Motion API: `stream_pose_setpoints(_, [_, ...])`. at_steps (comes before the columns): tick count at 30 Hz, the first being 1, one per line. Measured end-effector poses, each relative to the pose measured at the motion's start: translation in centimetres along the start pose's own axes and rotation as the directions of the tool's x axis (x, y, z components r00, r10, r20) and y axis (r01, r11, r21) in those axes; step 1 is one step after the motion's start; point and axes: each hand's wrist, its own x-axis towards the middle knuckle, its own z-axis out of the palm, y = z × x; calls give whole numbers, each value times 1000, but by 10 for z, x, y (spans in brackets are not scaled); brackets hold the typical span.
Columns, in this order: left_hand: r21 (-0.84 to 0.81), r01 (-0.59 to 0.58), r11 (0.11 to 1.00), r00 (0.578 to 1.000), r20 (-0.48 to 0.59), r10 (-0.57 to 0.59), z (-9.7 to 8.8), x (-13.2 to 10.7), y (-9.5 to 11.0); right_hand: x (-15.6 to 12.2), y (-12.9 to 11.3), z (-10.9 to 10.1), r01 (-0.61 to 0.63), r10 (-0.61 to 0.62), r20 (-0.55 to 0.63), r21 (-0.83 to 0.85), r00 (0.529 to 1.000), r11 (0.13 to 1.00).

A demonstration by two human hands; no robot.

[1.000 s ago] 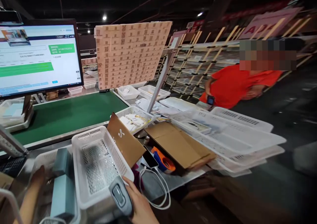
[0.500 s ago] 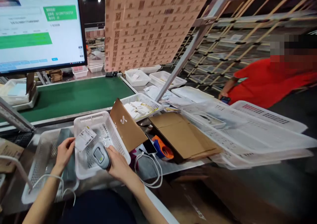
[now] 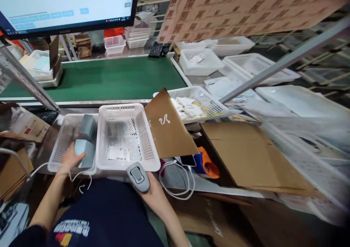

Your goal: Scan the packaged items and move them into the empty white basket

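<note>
My right hand point(image 3: 155, 195) is closed round a grey handheld scanner point(image 3: 138, 175), held just below the front rim of a white perforated basket point(image 3: 127, 110). A white printed label point(image 3: 118, 153) lies flat on that basket's bottom. My left hand point(image 3: 69, 160) reaches into a second white basket point(image 3: 60, 141) on the left, its fingers resting on a grey-blue packet point(image 3: 85, 145) there; the fingers look spread over the packet.
A green conveyor belt point(image 3: 109, 79) runs behind the baskets below a monitor point(image 3: 65, 6). An open brown cardboard box point(image 3: 246, 156), an orange tape dispenser point(image 3: 207, 163), a white cable point(image 3: 177, 177) and more white trays point(image 3: 199, 61) lie to the right.
The view tipped down. My left hand let go of the label, which now lies in the middle basket, and moved left onto the grey-blue packet. The scanner drew back below the basket rim.
</note>
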Motion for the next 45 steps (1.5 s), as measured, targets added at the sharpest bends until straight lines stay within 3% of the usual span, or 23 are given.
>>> stream_pose_setpoints(4, [-282, -92, 955, 985, -165, 46, -48, -1, -18, 8, -40, -5, 74, -69, 110, -41, 992, 996])
stream_pose_setpoints(8, [-501, -318, 805, 943, -252, 215, -75, -4, -1, 22, -90, -10, 258, -258, 254, 35, 932, 965])
stream_pose_setpoints(11, [-561, -385, 733, 923, -246, 297, -70, -7, 33, 31, -122, -9, 365, -354, 358, 40, 864, 930])
stream_pose_setpoints(13, [-596, -416, 687, 909, -261, 324, -59, -5, 56, 35, -135, -10, 394, -373, 379, 23, 847, 919])
stream_pose_setpoints(15, [-657, -427, 621, 898, -232, 373, -43, 4, 75, 35, -138, -12, 401, -382, 344, 20, 857, 916])
stream_pose_setpoints(18, [-739, -402, 540, 869, -123, 479, -20, 33, 95, 29, -122, -19, 344, -350, 228, 66, 908, 936])
stream_pose_setpoints(20, [-668, -442, 598, 865, -141, 481, -10, 60, 103, 22, -104, -25, 255, -274, 143, 138, 951, 957])
stream_pose_setpoints(22, [-459, -442, 771, 897, -213, 387, -6, 89, 107, 14, -86, -31, 156, -172, 66, 199, 983, 968])
stream_pose_setpoints(24, [-235, -271, 933, 953, -204, 226, -7, 113, 109, 8, -74, -35, 92, -95, 6, 211, 995, 973])
stream_pose_setpoints(25, [-165, -173, 971, 976, -160, 146, -9, 122, 108, 6, -70, -37, 80, -79, -16, 204, 997, 976])
stream_pose_setpoints(28, [-93, -34, 995, 999, -31, 31, -20, 132, 105, 5, -65, -37, 101, -95, -47, 166, 994, 981])
stream_pose_setpoints(30, [-116, -29, 993, 996, -84, 19, -32, 127, 101, 10, -67, -34, 118, -113, -45, 144, 993, 982])
stream_pose_setpoints(32, [-192, -67, 979, 977, -212, 26, -49, 114, 97, 19, -73, -30, 124, -124, -14, 132, 992, 983])
stream_pose_setpoints(37, [-341, -396, 852, 840, -510, 186, -88, 66, 96, 48, -114, -18, 266, -275, 149, 79, 950, 961])
stream_pose_setpoints(40, [-447, -566, 693, 777, -569, 268, -88, 42, 103, 56, -140, -16, 360, -363, 208, 51, 908, 931])
stream_pose_setpoints(43, [-605, -605, 518, 793, -519, 319, -74, 31, 108, 56, -141, -23, 361, -360, 176, 26, 916, 932])
stream_pose_setpoints(45, [-683, -575, 451, 818, -469, 332, -62, 26, 108, 57, -129, -34, 311, -312, 54, 19, 949, 950])
